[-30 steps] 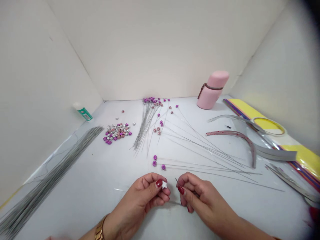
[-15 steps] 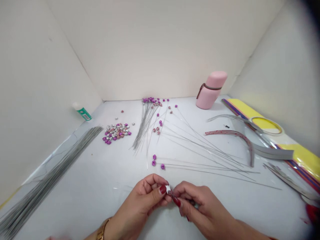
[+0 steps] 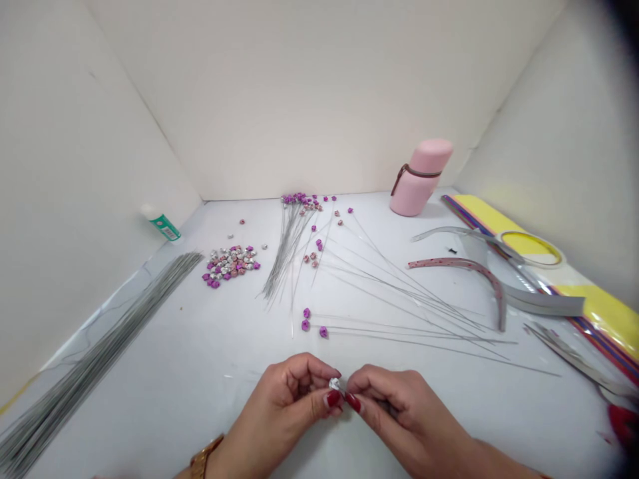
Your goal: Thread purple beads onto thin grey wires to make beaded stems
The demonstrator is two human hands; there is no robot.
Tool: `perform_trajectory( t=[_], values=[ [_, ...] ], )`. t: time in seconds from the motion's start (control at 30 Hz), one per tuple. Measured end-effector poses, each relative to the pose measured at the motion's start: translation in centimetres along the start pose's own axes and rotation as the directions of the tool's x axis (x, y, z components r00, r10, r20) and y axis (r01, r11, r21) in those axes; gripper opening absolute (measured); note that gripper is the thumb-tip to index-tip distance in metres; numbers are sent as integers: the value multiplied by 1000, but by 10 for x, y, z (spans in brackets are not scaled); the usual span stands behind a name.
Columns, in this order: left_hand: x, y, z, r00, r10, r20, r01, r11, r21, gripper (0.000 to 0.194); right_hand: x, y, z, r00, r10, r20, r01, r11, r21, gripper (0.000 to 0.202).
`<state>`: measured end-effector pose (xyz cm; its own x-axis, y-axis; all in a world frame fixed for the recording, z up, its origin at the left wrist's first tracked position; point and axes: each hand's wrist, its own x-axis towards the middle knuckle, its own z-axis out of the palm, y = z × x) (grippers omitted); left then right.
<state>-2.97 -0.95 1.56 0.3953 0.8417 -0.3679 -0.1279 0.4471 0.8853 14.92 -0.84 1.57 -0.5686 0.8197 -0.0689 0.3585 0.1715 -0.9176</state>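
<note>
Between the thumb and fingers of my left hand [image 3: 299, 399] is a small silver folded-paper star [image 3: 334, 384]. My right hand [image 3: 394, 406] is pinched close beside it, thumb and index tips almost meeting the star; whatever lies between those fingertips is mostly hidden. Just beyond my hands lie purple paper stars [image 3: 323, 332] on thin wires [image 3: 424, 336] that run off to the right. A heap of loose silver, pink and purple stars [image 3: 229, 263] rests to the left. Further back is a bunch of wires topped with stars [image 3: 287, 246].
A long bundle of bare wires [image 3: 100, 352] lies along the left side, near a glue stick [image 3: 164, 226]. At the back right stands a pink bottle [image 3: 419, 179]. On the right are curved strips [image 3: 479, 273], a tape roll [image 3: 554, 258], scissors [image 3: 574, 362] and yellow sheets [image 3: 614, 319].
The silver star has turned between my left fingertips and shows more of its folded side. Both hands stay close together in nearly the same place.
</note>
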Motion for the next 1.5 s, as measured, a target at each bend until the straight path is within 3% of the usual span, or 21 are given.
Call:
perform_trajectory(
  t=[0.27, 0.57, 0.8, 1.5],
  values=[
    [1, -2, 0, 998, -39, 46, 42, 996, -76, 13, -4, 2, -1, 999, -34, -30, 29, 985, -172, 16],
    [0, 3, 1, 988, -148, 41, 154, 942, -298, 10, -4, 1, -4, 996, -74, -47, 62, 976, -207, 17],
    [1, -1, 0, 986, -150, 71, 164, 944, -288, 14, -1, 2, -6, 994, -105, -25, 96, 966, -241, 18],
    [1, 3, 3, 980, -197, 29, 196, 932, -304, 14, -5, 4, -6, 988, -154, 32, 154, 914, -374, 23]
  ],
)
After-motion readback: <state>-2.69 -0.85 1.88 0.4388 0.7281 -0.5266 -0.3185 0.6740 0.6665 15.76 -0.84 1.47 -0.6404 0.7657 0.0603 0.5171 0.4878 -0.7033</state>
